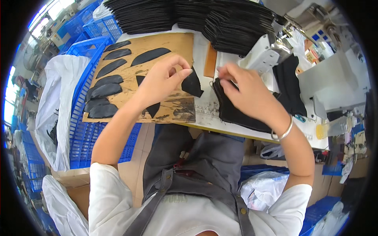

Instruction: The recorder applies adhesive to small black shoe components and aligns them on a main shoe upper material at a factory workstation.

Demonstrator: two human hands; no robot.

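Note:
My left hand (164,80) is over a brown board (177,43), thumb and forefinger pinched together. Whatever sits between those fingertips is too small to make out. Just under them, at the board's right edge, is a flat black piece (191,84); whether the fingers touch it I cannot tell. Another black piece (153,109) is partly covered by my left wrist. Curved black pieces (105,90) lie along the board's left side, with a longer one (151,56) farther back. My right hand (250,92), fingers bent and tips blurred, is above a stack of black fabric pieces (232,112).
Tall stacks of black pieces (236,27) line the far side of the white table (206,112). A white sewing machine (262,55) stands beyond my right hand, beside an orange-brown strip (210,61). Blue crates (84,137) and a white sack (59,98) are at the left.

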